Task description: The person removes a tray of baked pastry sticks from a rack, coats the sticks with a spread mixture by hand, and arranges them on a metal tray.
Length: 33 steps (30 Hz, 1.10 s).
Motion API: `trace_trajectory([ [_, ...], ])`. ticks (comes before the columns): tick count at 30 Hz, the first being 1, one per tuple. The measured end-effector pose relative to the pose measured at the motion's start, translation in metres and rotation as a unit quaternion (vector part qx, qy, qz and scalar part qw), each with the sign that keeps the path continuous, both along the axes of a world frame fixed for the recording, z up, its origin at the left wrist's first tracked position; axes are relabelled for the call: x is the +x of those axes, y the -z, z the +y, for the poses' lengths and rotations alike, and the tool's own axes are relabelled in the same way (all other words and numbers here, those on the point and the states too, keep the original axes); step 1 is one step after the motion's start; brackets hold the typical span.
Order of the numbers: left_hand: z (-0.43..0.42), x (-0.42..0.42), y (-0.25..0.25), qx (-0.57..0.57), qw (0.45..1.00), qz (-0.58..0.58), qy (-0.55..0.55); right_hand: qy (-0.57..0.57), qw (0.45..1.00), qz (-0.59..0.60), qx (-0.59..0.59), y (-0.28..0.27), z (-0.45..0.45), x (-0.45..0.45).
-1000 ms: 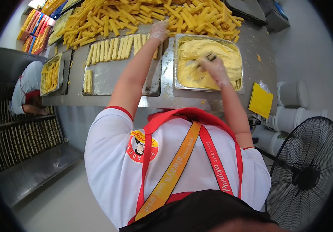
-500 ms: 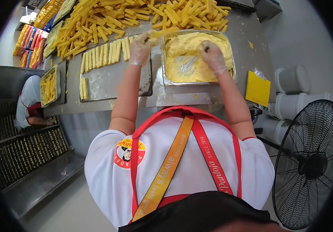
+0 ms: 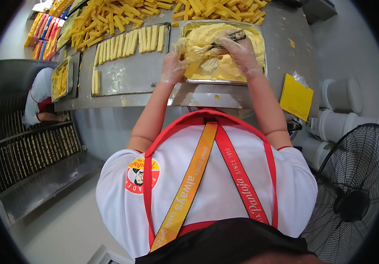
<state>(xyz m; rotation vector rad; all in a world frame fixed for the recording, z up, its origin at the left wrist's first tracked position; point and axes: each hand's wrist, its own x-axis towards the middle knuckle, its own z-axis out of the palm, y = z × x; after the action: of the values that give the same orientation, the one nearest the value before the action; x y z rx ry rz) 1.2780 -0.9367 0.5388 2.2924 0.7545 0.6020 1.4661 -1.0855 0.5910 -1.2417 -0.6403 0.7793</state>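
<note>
Over the left rim of a metal pan (image 3: pixel 223 82) full of pale yellow cream (image 3: pixel 211 33), my gloved left hand (image 3: pixel 175 66) is closed around a cream-smeared yellow stick (image 3: pixel 193 53). My gloved right hand (image 3: pixel 243 57) grips a dark-handled spatula (image 3: pixel 231 38) above the cream; its far end points toward the stick and is partly hidden. To the left lies a metal tray (image 3: pixel 130 79) with a row of coated sticks (image 3: pixel 118 46) along its far side and a couple more (image 3: pixel 96 82) at its near left corner.
Piles of yellow sticks (image 3: pixel 220 11) cover the back of the metal table (image 3: pixel 286 48). A smaller pan of sticks (image 3: pixel 60 81) stands at left, near a co-worker (image 3: pixel 39 99) beside a rack. At right are a yellow packet (image 3: pixel 296 97), white buckets (image 3: pixel 341 95) and a fan (image 3: pixel 351 204).
My left hand has moved right and nearer, bringing the stick from above the tray to the pan. My right hand has turned the spatula toward it, and both hands are now close together.
</note>
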Motion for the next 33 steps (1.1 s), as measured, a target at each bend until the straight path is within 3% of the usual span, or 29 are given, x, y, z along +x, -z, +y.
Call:
trace_trajectory([
  [2, -0.004, 0.005, -0.001, 0.007, 1.0, 0.016, -0.022, -0.028, 0.999, 0.005, 0.018, 0.023, 0.008, 0.012],
  [5, -0.007, 0.005, 0.0, 0.017, 0.999, -0.043, -0.017, 0.007, 0.977, -0.168, -0.127, 0.016, 0.006, 0.027],
  [11, -0.023, 0.004, -0.015, -0.07, 0.993, -0.048, -0.079, -0.057, 0.994, 0.062, 0.063, 0.003, 0.008, 0.0],
  [14, -0.016, 0.004, -0.005, -0.212, 0.967, -0.025, -0.14, -0.009, 0.994, -0.111, -0.02, 0.053, 0.024, 0.029],
  [17, -0.014, 0.007, -0.01, -0.263, 0.957, -0.045, -0.11, 0.041, 0.987, -0.148, -0.048, 0.042, 0.018, 0.024],
  [20, -0.014, 0.009, -0.024, -0.228, 0.965, 0.028, -0.13, -0.006, 0.999, 0.023, 0.046, -0.015, 0.004, -0.014],
  [23, -0.014, 0.004, -0.032, -0.237, 0.962, 0.043, -0.125, -0.024, 0.99, -0.121, -0.068, 0.023, 0.017, 0.014],
  [24, -0.019, 0.0, -0.044, -0.263, 0.954, 0.02, -0.142, 0.018, 0.962, -0.235, -0.138, 0.031, 0.02, 0.024],
  [27, 0.011, -0.046, -0.014, -0.156, 0.966, -0.131, -0.161, 0.066, 0.975, -0.182, -0.106, 0.04, 0.016, 0.026],
  [28, 0.029, -0.077, -0.016, -0.097, 0.971, -0.117, -0.184, 0.07, 0.982, -0.146, -0.098, 0.031, 0.01, 0.015],
  [30, 0.052, -0.128, -0.041, 0.082, 0.942, -0.042, -0.322, 0.069, 0.975, -0.183, -0.104, 0.039, 0.009, 0.005],
  [33, 0.132, -0.227, 0.017, 0.184, 0.889, -0.022, -0.419, 0.095, 0.955, -0.251, -0.129, 0.047, 0.015, -0.006],
])
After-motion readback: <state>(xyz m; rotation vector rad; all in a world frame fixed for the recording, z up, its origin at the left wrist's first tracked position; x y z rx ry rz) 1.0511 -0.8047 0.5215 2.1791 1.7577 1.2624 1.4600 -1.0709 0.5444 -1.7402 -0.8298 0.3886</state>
